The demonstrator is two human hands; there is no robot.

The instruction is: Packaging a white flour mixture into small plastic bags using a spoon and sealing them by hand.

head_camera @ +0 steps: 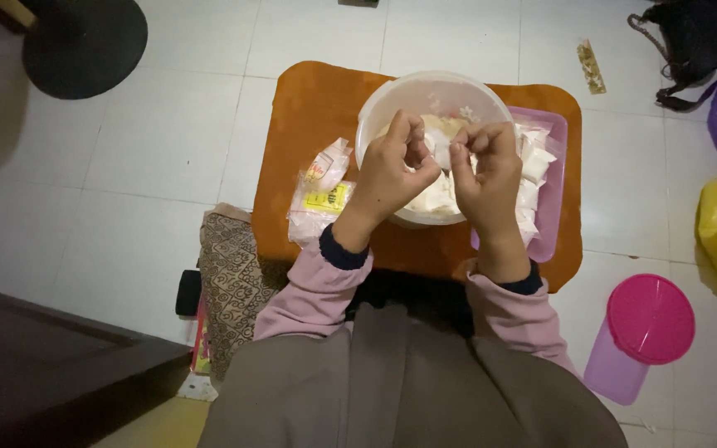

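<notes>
1. The left hand [392,170] and the right hand [487,170] are meeting over the round white bowl [375,108] in the upper middle of the frame, both grips pinching one small white piece [441,149] between the fingertips.
2. The bowl is sitting on the orange worktop [292,108], touching a pink tray [553,207] of white pieces to its right.
3. Small plastic packets [319,195] are lying left of the bowl.
4. A pink-lidded jug [636,332] is standing on the floor at lower right.

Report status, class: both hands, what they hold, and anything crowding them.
Left hand and right hand pinch a small white piece together over the white bowl. Pink tray of white pieces close right, plastic packets left.
</notes>
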